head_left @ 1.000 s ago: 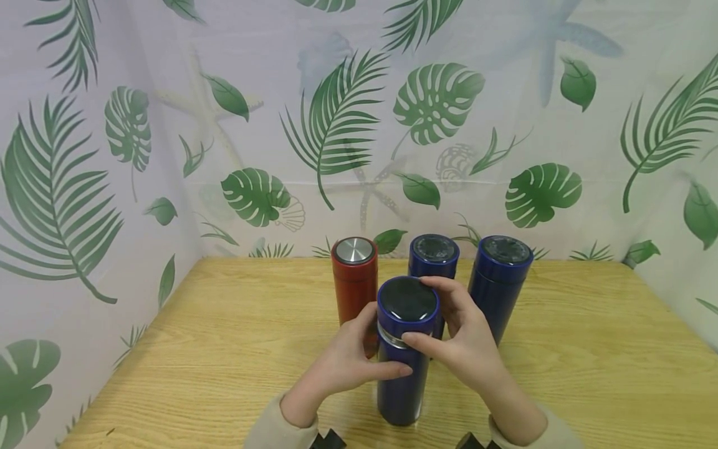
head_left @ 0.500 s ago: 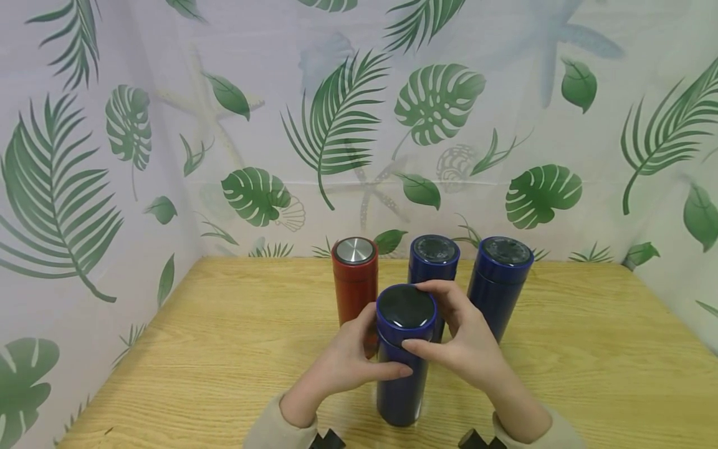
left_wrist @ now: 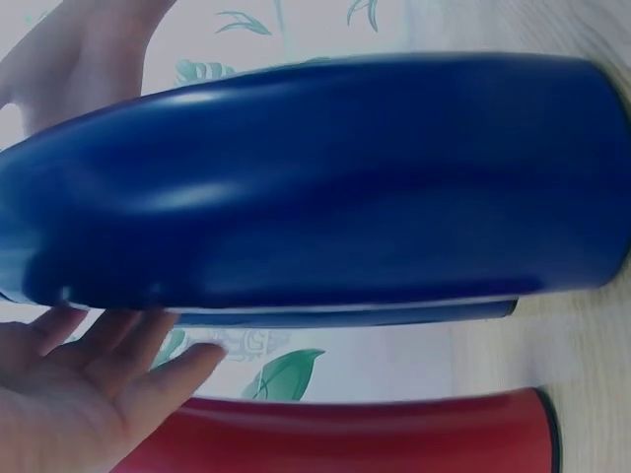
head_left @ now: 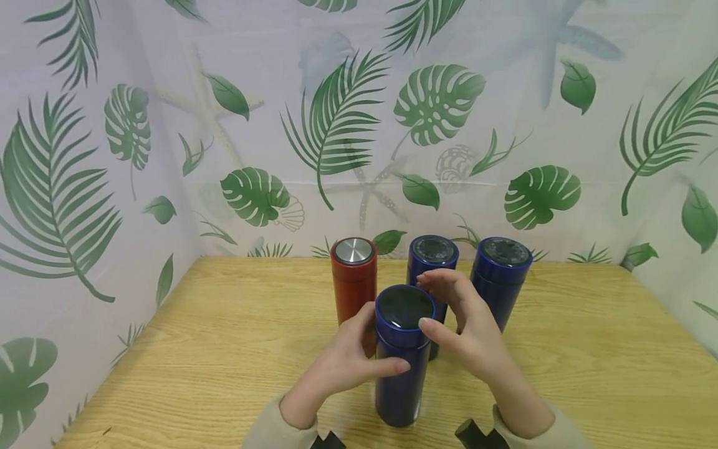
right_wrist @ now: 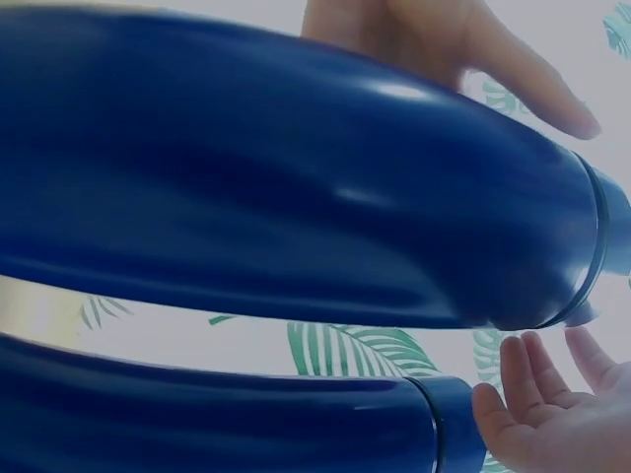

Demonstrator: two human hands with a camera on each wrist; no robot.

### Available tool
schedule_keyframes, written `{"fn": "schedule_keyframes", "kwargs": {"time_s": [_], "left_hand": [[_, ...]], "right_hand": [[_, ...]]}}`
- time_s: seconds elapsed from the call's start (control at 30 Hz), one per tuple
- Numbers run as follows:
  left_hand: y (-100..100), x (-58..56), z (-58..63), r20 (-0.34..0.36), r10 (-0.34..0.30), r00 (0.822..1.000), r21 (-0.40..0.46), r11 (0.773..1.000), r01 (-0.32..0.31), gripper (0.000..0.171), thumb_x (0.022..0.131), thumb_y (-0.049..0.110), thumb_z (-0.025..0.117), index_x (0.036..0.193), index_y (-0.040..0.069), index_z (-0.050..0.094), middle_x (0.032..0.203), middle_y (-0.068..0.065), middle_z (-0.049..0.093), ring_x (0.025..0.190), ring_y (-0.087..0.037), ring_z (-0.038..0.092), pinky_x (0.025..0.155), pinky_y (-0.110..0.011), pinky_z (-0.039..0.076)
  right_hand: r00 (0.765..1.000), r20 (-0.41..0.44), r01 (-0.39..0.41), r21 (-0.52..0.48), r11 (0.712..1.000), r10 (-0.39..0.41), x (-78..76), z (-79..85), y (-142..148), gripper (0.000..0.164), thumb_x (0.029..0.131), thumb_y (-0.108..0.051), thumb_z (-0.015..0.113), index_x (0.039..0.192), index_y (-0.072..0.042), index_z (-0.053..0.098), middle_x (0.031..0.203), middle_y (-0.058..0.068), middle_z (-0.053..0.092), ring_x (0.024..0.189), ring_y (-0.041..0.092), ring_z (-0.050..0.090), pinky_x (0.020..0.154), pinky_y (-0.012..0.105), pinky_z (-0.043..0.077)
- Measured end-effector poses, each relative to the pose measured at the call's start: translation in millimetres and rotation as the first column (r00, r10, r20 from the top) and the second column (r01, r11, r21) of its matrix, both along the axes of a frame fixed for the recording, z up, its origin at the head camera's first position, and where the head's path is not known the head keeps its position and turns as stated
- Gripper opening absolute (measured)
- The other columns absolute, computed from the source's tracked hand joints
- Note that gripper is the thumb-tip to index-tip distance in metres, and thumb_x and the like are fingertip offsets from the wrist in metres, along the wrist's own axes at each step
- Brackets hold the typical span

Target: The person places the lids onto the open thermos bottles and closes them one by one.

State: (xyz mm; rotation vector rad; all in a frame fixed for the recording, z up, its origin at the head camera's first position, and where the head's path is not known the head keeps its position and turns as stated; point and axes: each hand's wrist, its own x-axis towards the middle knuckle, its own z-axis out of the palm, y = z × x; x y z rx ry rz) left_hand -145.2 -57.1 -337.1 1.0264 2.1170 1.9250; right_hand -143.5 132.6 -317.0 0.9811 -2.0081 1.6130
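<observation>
A dark blue vacuum flask (head_left: 401, 393) with a glossy black-topped lid (head_left: 405, 308) stands upright on the table at front centre. My left hand (head_left: 348, 358) holds it around the upper body, thumb across the front and fingers at the far left side. Around the lid's right side, my right hand (head_left: 473, 330) is spread loosely, its thumb by the rim and its fingers apart from it. The lid sits down on the body with only a thin seam between them. In the right wrist view, fingers (right_wrist: 532, 394) show below the lid end.
Just behind stand a red flask (head_left: 353, 290) with a silver-topped lid and two more blue flasks, one partly hidden (head_left: 432, 268) and one farther right (head_left: 499, 293). All are on the wooden table (head_left: 224, 349), before a leaf-patterned cloth (head_left: 359, 125).
The lid has lowered onto the flask, and the silver band below it has gone from sight. My right hand has loosened from the lid, fingers lifting away. My left hand stays in place.
</observation>
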Motion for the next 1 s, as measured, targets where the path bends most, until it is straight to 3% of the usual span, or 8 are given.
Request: {"fn": "schedule_keyframes", "kwargs": {"time_s": [0.2,0.3,0.5,0.73,1.0], "left_hand": [[-0.8,-13.0,-21.6,-0.149,0.095,0.984,0.071,0.994,-0.085,0.061,0.075,0.036,0.069,0.119,0.003,0.044,0.105,-0.015,0.056,0.093,-0.017,0.056,0.078,-0.033,0.047],[-0.2,-12.6,-21.6,-0.142,0.107,0.984,0.080,0.992,-0.097,0.057,0.076,0.031,0.070,0.118,0.002,0.044,0.104,-0.018,0.056,0.092,-0.018,0.056,0.076,-0.033,0.048],[0.9,-12.4,-20.6,-0.128,0.109,0.986,0.090,0.991,-0.098,0.052,0.077,0.023,0.070,0.118,0.002,0.045,0.104,-0.019,0.055,0.092,-0.019,0.057,0.077,-0.033,0.048],[1.6,-12.1,-19.7,-0.103,0.085,0.991,0.097,0.992,-0.075,0.052,0.076,0.019,0.070,0.118,0.001,0.045,0.106,-0.020,0.055,0.092,-0.020,0.058,0.078,-0.033,0.048],[3.6,-11.0,-19.6,-0.078,0.059,0.995,0.113,0.992,-0.050,0.053,0.076,0.018,0.070,0.118,0.001,0.044,0.107,-0.020,0.054,0.093,-0.021,0.058,0.078,-0.034,0.048]], "right_hand": [[0.983,-0.005,0.180,0.166,0.969,-0.182,0.1,4.8,-10.2,0.058,0.066,-0.008,0.075,0.116,-0.003,0.045,0.111,0.009,0.049,0.102,0.020,0.048,0.087,0.031,0.039],[0.976,-0.003,0.213,0.212,0.954,-0.218,0.1,3.7,-15.5,0.066,0.061,-0.015,0.080,0.116,-0.007,0.045,0.110,0.004,0.047,0.100,0.017,0.047,0.083,0.031,0.040],[0.975,-0.014,0.221,0.205,0.954,-0.223,0.6,2.3,-16.6,0.069,0.058,-0.014,0.083,0.116,-0.008,0.045,0.105,0.004,0.048,0.094,0.015,0.048,0.078,0.030,0.042],[0.985,-0.038,0.170,0.158,0.973,-0.167,0.0,1.9,-11.6,0.066,0.058,-0.005,0.081,0.113,0.000,0.045,0.104,0.005,0.054,0.092,0.019,0.054,0.077,0.024,0.044],[0.999,-0.023,-0.038,0.113,0.993,0.041,-5.4,1.5,-0.2,0.063,0.066,0.007,0.072,0.119,0.003,0.038,0.112,0.014,0.054,0.104,0.022,0.052,0.089,0.022,0.038]]}}
